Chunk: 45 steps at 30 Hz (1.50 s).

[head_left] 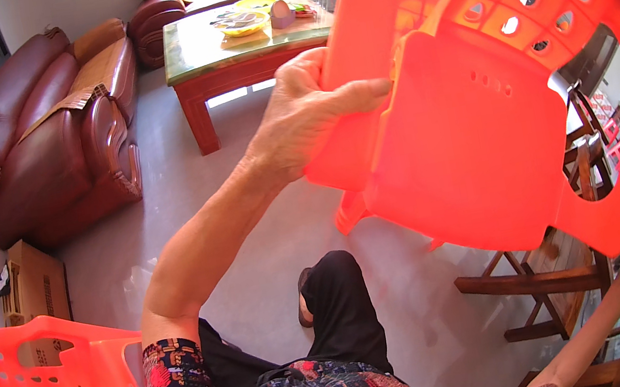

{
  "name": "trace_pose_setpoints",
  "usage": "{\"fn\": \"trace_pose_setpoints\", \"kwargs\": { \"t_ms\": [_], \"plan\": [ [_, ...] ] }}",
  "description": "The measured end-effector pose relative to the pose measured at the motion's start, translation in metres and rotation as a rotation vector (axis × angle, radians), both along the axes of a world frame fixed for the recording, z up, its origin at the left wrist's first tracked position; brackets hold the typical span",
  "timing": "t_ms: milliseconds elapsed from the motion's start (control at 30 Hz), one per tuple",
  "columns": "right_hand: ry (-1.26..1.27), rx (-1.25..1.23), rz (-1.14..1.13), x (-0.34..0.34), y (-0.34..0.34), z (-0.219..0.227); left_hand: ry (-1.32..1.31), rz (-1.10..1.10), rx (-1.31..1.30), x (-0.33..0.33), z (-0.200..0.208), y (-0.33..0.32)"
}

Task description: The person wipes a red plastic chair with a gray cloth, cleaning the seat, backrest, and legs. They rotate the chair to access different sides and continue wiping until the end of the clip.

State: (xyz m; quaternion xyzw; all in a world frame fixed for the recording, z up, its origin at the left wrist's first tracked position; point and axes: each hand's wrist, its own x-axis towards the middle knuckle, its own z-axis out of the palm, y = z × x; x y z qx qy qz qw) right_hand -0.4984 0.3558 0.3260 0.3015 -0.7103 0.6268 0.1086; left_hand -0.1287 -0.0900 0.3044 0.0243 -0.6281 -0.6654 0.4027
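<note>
A bright orange-red plastic armchair [473, 141] is held up in front of me, tilted, its perforated backrest towards the upper right. My left hand [313, 111] is closed around the chair's left armrest, thumb lying across the top near the seat. At the right edge my right forearm [614, 319] reaches up towards the chair's other armrest. The right hand there is mostly hidden and blurred, so its fingers cannot be made out. A second orange-red plastic chair [100, 384] stands low on the left, beside my left elbow.
A table with a pale top [245, 52] stands ahead, carrying yellow plates [245, 24] and bottles. A brown leather sofa [57, 129] fills the left wall, with a cardboard box [37, 280] near it. Dark wooden folding chairs [538, 282] stand close on the right.
</note>
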Motion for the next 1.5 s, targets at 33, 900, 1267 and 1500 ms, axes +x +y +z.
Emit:
{"fn": "trace_pose_setpoints", "kwargs": {
  "t_ms": [33, 900, 1267, 1500],
  "plan": [
    [-0.108, -0.086, 0.003, -0.009, 0.007, -0.005, -0.006, 0.0, 0.001, -0.005, -0.002, 0.002],
    [-0.245, -0.276, 0.087, -0.105, -0.075, -0.037, -0.171, -0.089, 0.321, -0.103, -0.048, -0.044],
    [-0.019, -0.378, -0.29, -0.149, -0.101, -0.041, -0.262, -0.122, 0.513, -0.172, -0.036, -0.075],
    [-0.177, -0.306, -0.206, -0.121, -0.112, -0.134, -0.291, -0.359, 0.559, -0.207, -0.035, -0.126]
  ]
}}
